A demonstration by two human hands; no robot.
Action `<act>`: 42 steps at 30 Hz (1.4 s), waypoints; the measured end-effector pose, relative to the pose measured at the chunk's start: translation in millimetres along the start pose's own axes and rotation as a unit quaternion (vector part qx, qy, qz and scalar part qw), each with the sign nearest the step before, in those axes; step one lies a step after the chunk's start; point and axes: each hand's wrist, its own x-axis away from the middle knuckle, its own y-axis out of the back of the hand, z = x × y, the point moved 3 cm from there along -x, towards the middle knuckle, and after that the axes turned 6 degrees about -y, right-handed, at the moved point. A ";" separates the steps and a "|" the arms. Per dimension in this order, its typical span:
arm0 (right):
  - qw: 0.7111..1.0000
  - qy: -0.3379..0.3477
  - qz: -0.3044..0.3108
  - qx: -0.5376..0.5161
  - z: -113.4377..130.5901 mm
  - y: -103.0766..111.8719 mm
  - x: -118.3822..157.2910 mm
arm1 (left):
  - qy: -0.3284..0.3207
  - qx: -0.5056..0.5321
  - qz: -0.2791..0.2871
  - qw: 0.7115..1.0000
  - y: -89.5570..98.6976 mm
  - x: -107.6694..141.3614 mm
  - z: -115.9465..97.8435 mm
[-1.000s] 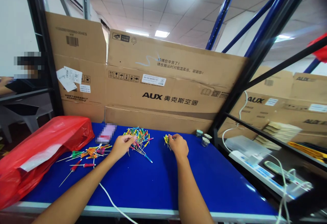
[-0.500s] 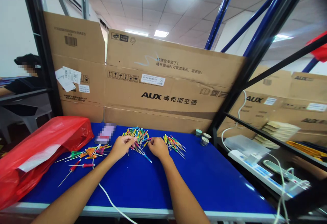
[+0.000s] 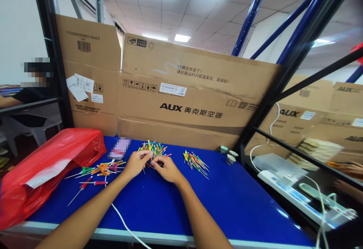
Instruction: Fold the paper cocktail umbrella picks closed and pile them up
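Note:
My left hand is closed in a pinch at the near left side of a pile of colourful paper-topped sticks. Beside it, my right hand also has its fingers pressed together, its fingertips close to those of the left. What the fingertips hold is too small to make out. To the right lies a smaller bunch of similar sticks. Several thin sticks with orange, green and red paper tops are spread on the blue table to the left.
A red plastic bag covers the table's left side. A pixelated pinkish item lies behind the left sticks. Small tubs stand at the back right. A white cable crosses the front edge. Cardboard walls the back.
My right hand has moved left, up to my left hand. The blue-topped stick that stuck out in front of the pile no longer shows there. The camera view has shifted slightly.

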 end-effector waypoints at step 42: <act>0.978 -0.066 -0.111 -0.165 -20.1 21.1 -7.4 | -0.073 -0.109 0.066 0.989 -4.9 7.4 -6.9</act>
